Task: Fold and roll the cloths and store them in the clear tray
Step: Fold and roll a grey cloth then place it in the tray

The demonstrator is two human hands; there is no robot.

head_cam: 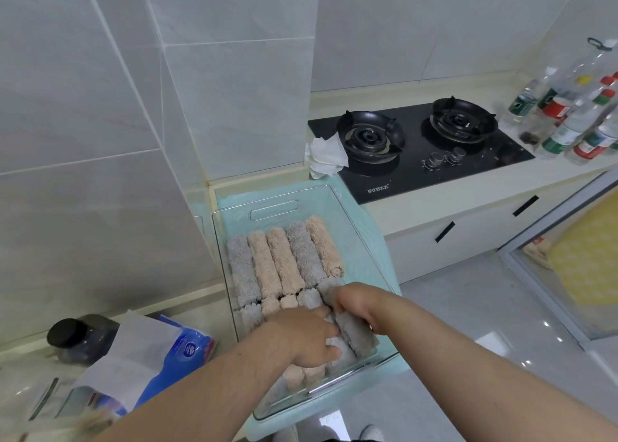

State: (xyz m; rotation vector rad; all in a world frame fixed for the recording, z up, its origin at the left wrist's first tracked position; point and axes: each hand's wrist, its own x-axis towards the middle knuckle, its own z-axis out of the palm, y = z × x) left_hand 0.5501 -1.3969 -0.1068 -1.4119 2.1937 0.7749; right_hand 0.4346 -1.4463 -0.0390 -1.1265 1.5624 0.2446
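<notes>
Your tray (274,209) sat on a mint mat (376,237), with both of your hands inside its near half. Against the tray's far half lay the far row (284,261) of five rolls side by side, touching: grey, pink, pink, grey, pink from the tray's left wall to its right. The near row (306,376) filled the tray's near half, though your hands hid most of it and only its ends showed. Your right hand (354,304) was at the tray's right wall, its fingers curled down over a grey roll (356,336), which lay slightly aslant at the right end of the near row. Your left hand (307,338) lay back-up just beside it, toward the tray's middle, with a pale roll (334,343) caught between thumb and forefinger; its fingertips touched the grey roll. The two hands were nearly touching. Beyond the tray's far right corner stood a black stove (434,171) with a crumpled white rag (326,157) at its nearest edge, and bottles (568,120) stood farther off past it. To the tray's left lay a blue tissue pack (180,351), and left of that a dark jar (80,336).
</notes>
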